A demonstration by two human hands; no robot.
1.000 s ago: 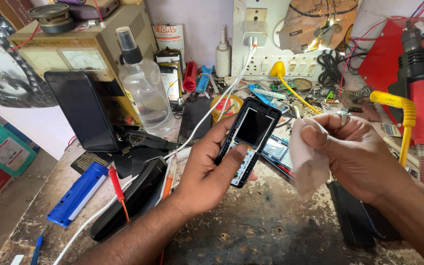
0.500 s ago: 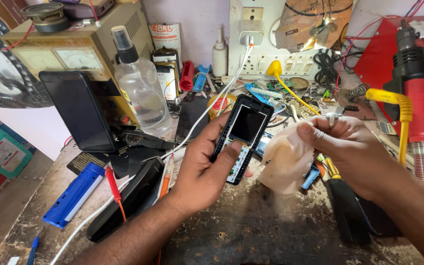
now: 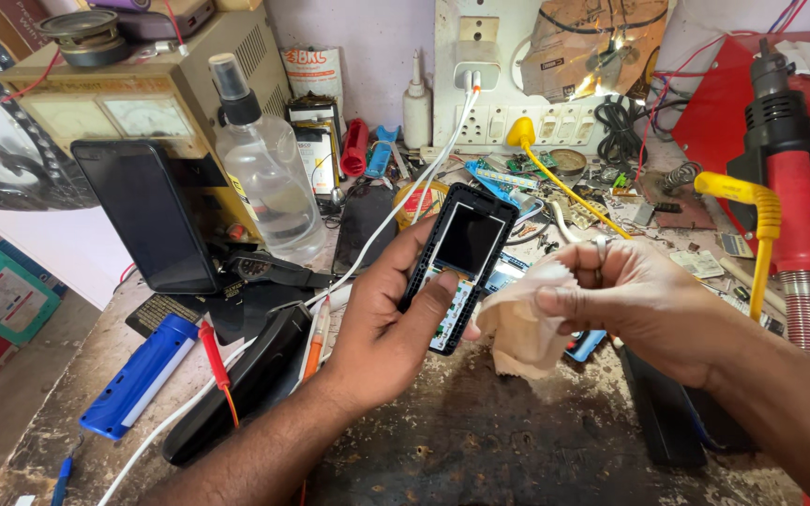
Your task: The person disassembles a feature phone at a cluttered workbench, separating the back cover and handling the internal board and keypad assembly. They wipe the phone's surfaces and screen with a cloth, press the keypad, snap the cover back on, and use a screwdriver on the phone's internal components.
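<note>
My left hand [image 3: 388, 323] grips a small black mobile phone [image 3: 461, 258] with its keypad cover off, the dark screen facing up and the circuit board showing below it. My right hand [image 3: 644, 305] pinches a crumpled pale cloth [image 3: 522, 323] just to the right of the phone's lower half, touching or nearly touching its edge. A ring sits on one finger of the right hand. Both hands hover above the worn workbench [image 3: 480, 440].
A clear spray bottle [image 3: 264, 173] and a black smartphone [image 3: 147, 215] stand at the left before a beige power supply [image 3: 133, 94]. A blue case [image 3: 138, 375], red probe [image 3: 216, 351], white cable [image 3: 405, 201], switchboard [image 3: 508, 84] and red hot-air station [image 3: 785, 178] surround the hands.
My right hand has brought the cloth back in against the phone's side. My left hand holds the phone in about the same place, slightly lower.
</note>
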